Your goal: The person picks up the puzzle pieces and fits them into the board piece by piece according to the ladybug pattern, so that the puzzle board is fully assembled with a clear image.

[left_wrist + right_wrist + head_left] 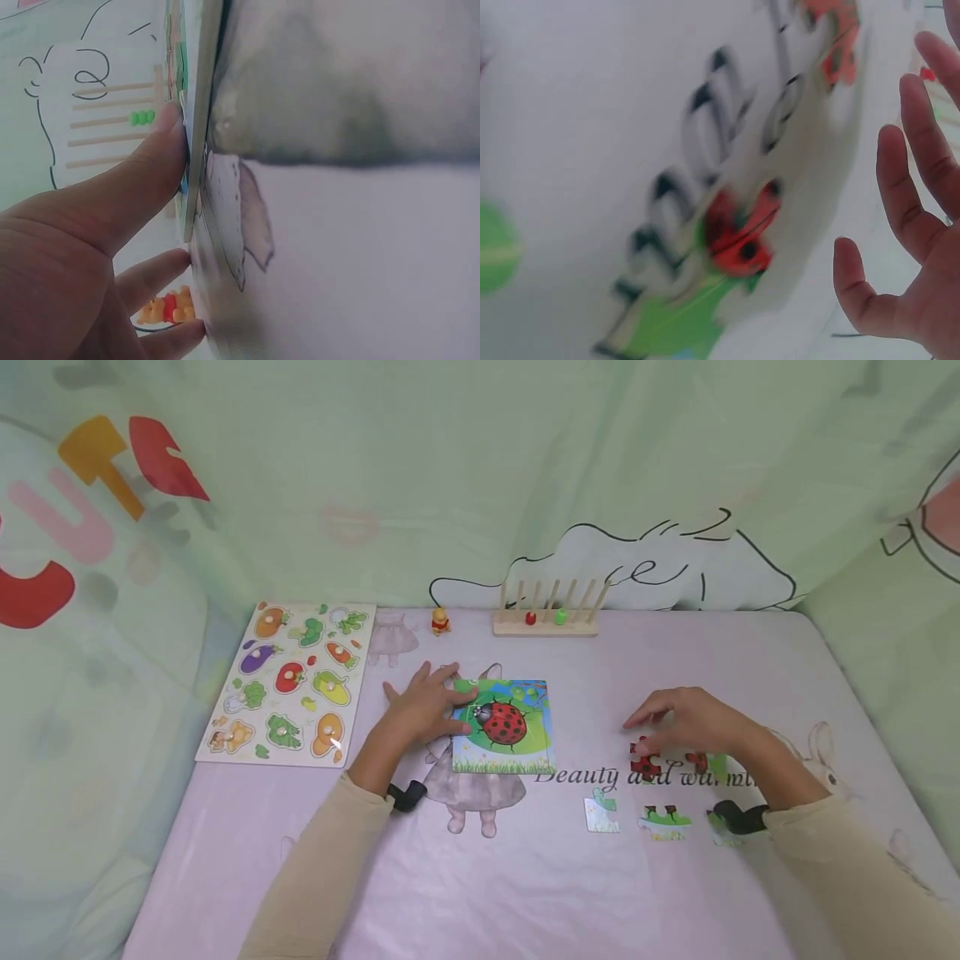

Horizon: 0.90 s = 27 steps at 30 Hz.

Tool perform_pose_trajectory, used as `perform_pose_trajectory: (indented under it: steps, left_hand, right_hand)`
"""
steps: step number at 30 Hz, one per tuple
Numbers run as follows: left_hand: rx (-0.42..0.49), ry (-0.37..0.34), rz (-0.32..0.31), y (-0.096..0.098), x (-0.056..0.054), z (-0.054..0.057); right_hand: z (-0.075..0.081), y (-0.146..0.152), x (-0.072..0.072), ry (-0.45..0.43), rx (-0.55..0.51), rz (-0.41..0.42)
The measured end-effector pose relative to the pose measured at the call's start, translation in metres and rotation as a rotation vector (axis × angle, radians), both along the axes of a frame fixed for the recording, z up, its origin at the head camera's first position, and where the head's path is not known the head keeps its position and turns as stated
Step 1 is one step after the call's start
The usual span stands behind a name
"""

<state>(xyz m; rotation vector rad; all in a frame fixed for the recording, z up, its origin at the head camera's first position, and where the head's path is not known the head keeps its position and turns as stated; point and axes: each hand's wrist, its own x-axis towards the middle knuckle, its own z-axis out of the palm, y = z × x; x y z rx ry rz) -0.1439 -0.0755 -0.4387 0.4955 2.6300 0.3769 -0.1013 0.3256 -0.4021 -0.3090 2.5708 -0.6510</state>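
Note:
A square ladybug puzzle board (504, 727) lies on the cloth in front of the person. The left hand (423, 706) rests at its left side, with thumb and one finger lying over the board's edge and the other fingers spread on the cloth. Seen edge-on in the left wrist view, the board (196, 150) has the thumb against its face. To the right, the right hand (693, 718) hovers with loosely bent fingers above a red ladybug piece (645, 764); nothing shows in this hand (922, 247) in the right wrist view. Beside it lies a red-and-green piece (739, 244).
More loose puzzle pieces lie nearer the person, including a grass piece (665, 828) and a pale corner piece (602, 817). At left is a vegetable puzzle board (277, 752). Along the back stand a small bear figure (440, 621) and a wooden peg rack (545, 630) with beads.

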Motion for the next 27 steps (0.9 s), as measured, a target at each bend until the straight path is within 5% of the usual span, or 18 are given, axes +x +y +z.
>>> perform_pose_trajectory:
  steps: [27]
  left_hand:
    - [0.003, -0.041, 0.037, -0.002, 0.0, -0.005]
  right_hand:
    - [-0.025, 0.024, 0.008, -0.02, -0.053, -0.017]
